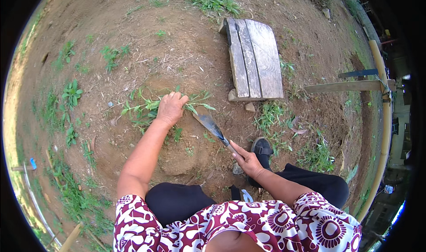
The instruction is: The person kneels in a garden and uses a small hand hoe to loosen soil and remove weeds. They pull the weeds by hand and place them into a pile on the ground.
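Observation:
My left hand (171,108) grips a clump of green weeds (146,107) low over the brown soil, its leaves sticking out on both sides. In my right hand (247,159) is the handle of a hand tool with a broad, flat metal blade (209,121). The blade points up and to the left, its dirty tip beside the weeds and close to the ground. Whether the tip touches the soil or the stems, I cannot tell. My left palm and the lower part of the clump are hidden.
A low wooden plank bench (263,59) stands beyond the tool, a stone (250,107) at its near end. More weeds (269,115) grow beside my sandal (262,146). A bamboo rail (386,129) runs down the right side, with a wooden slat (346,86) meeting it.

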`<state>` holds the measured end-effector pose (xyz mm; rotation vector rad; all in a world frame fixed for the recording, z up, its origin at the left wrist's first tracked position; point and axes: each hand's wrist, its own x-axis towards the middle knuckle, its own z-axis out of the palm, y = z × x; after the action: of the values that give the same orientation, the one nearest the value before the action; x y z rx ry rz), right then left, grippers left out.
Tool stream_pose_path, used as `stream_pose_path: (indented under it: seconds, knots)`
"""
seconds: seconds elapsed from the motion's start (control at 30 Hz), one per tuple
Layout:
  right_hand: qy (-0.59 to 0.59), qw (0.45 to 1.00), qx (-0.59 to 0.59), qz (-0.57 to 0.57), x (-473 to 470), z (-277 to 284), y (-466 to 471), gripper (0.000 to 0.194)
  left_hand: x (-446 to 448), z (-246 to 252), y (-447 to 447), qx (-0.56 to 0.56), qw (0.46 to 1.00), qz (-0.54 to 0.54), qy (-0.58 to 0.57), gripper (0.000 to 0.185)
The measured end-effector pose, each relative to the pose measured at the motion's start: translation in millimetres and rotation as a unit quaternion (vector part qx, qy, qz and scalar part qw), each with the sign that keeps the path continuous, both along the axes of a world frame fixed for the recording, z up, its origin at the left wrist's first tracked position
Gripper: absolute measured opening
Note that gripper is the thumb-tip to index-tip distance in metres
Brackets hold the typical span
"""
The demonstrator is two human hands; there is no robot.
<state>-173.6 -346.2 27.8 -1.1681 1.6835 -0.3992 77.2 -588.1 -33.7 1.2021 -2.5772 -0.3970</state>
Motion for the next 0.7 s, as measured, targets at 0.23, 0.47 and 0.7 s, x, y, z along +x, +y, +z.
stream_pose_path:
  seconds: [0.23,0.47,0.7]
  knots:
    - [-0.004,0.998,-0.049,0.031,51,-3,-78,0.047,12,-17,-6,0.046,0.979,0.145,0.132,0.028]
    - [0.013,0.999,0.032,0.018,22,27,-29,0.049,62,-21,-16,-0.007,0.932,0.298,0.206,0.041]
    - [-0.02,1.0,0.009,-0.011,13,-5,2,0.049,33,-4,8,0.05,0.983,0.156,0.08,0.046]
